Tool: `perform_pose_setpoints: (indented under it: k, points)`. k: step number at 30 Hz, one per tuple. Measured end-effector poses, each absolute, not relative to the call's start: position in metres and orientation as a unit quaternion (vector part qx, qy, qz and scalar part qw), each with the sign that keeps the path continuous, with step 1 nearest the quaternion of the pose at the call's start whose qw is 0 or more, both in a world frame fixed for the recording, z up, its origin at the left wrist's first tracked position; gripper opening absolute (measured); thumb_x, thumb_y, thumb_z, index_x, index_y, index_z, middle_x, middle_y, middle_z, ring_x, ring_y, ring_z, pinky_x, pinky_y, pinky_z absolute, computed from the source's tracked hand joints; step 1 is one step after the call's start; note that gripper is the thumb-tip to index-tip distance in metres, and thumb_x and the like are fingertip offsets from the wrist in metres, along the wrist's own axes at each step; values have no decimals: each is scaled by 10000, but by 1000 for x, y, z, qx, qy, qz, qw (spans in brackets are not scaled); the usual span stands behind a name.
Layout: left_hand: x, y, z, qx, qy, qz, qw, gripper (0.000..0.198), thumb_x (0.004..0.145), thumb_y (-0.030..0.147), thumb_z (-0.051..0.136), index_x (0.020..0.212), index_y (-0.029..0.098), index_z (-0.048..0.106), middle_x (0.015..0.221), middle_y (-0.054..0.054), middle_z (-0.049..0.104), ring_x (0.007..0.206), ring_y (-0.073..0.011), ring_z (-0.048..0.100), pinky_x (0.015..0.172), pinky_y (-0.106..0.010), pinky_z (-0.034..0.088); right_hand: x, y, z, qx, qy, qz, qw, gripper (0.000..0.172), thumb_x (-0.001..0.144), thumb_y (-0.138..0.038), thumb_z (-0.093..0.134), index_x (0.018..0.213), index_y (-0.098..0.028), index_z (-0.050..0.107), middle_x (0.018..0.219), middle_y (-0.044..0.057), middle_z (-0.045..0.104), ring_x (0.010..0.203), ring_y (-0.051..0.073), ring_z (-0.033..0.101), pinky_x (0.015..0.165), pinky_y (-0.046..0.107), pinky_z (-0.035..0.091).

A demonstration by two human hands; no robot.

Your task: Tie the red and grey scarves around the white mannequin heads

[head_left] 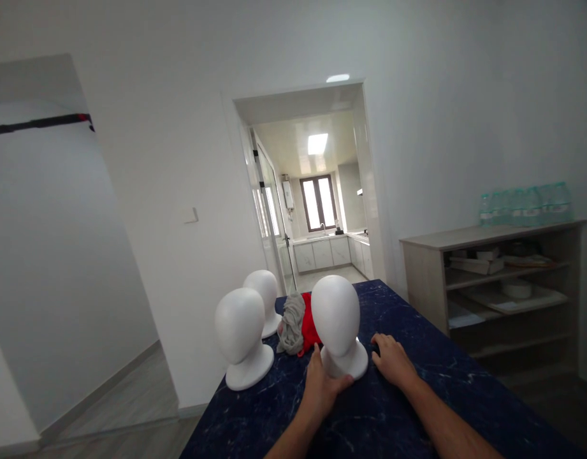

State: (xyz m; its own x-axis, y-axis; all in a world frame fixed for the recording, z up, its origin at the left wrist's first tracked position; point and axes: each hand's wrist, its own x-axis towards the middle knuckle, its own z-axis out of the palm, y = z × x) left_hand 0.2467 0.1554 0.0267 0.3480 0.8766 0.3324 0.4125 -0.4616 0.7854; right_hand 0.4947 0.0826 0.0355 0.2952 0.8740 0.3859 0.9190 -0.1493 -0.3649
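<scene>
Dark blue with thin white veins, the worktop [417, 395] carried everything near you. At your right stood one wooden shelf unit [422, 268] with a row of water bottles [527, 205] on top; I could not count them.

Three white mannequin heads stood upright on the worktop: the nearest head [336, 315] directly before you, the left head [239, 328] beside it, and the far head [263, 290] behind. Between them lay two cloths in one heap, a grey cloth [292, 322] and a red cloth [308, 328].

Your left hand [322, 382] was curled around the round base of the nearest head, thumb up along its side. Your right hand [391, 360] lay flat and spread on the worktop just beside the same base; whether it touched, I could not tell.

In my judgement the low grip was right. The head looked top-heavy, so holding the base, not the crown, kept it steady.
</scene>
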Motion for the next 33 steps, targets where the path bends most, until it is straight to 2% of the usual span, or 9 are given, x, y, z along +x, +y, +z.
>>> perform_pose_setpoints:
  k: [3, 6, 12, 16, 21, 24, 28, 31, 33]
  points:
    - [216, 169, 23, 767, 453, 372, 259, 1012, 837, 517, 721, 1611, 9, 313, 1694, -283, 354, 1590, -379, 334, 1303, -502, 290, 495, 85, 35, -760, -589, -39, 274, 231, 945, -203, 551, 1143, -197, 669, 1180, 107, 717, 1158, 265, 606, 967, 351, 396]
    - [201, 194, 32, 795, 467, 367, 124, 629, 990, 337, 476, 1548, 47, 450, 1591, -236, 526, 1483, -311, 504, 1247, -468, 388, 495, 87, 33, -762, -585, -41, 275, 234, 945, -200, 548, 1147, -193, 666, 1196, 113, 710, 1180, 276, 596, 969, 359, 389]
    - [222, 234, 59, 875, 391, 286, -2, 441, 914, 125, 506, 1286, 211, 726, 1365, -100, 717, 1337, -252, 604, 1242, -423, 367, 494, 86, 33, -763, -583, -47, 276, 237, 943, -190, 547, 1148, -192, 666, 1190, 109, 710, 1183, 269, 598, 976, 352, 387]
    - [241, 243, 64, 884, 391, 252, -40, 455, 941, 77, 415, 1231, 180, 750, 1321, -134, 724, 1329, -278, 602, 1246, -518, 337, 495, 86, 34, -760, -584, -48, 281, 241, 937, -182, 550, 1145, -207, 670, 1177, 91, 713, 1157, 256, 609, 970, 343, 392]
    - [240, 222, 65, 900, 372, 215, -76, 392, 950, 89, 425, 1136, 175, 760, 1196, -116, 738, 1248, -252, 613, 1236, -459, 338, 497, 87, 33, -761, -579, -40, 290, 228, 937, -177, 547, 1128, -205, 670, 1160, 90, 722, 1139, 250, 614, 969, 344, 391]
    - [216, 187, 66, 908, 362, 193, -90, 324, 930, 118, 479, 1098, 176, 750, 1164, -113, 729, 1233, -274, 598, 1272, -510, 260, 498, 87, 33, -758, -579, -36, 297, 223, 938, -180, 540, 1118, -201, 669, 1158, 96, 724, 1144, 254, 612, 972, 349, 387]
    - [161, 132, 68, 919, 354, 167, -56, 229, 968, 228, 518, 1060, 233, 728, 1146, -82, 712, 1195, -281, 598, 1269, -565, 207, 499, 88, 34, -754, -579, -28, 309, 225, 926, -178, 542, 1107, -199, 673, 1158, 102, 724, 1146, 264, 612, 961, 352, 391]
    - [120, 105, 61, 928, 352, 116, 32, 222, 851, 393, 753, 1033, 270, 721, 1200, -57, 707, 1224, -303, 588, 1254, -549, 223, 498, 88, 32, -751, -576, -20, 324, 222, 914, -170, 552, 1092, -201, 681, 1140, 95, 731, 1119, 261, 628, 946, 348, 403]
    - [100, 95, 56, 929, 356, 66, 77, 224, 804, 409, 800, 953, 266, 715, 1167, -43, 720, 1195, -298, 604, 1233, -522, 250, 498, 88, 30, -750, -569, -12, 336, 217, 898, -162, 571, 1077, -200, 688, 1116, 91, 741, 1100, 257, 645, 939, 341, 416]
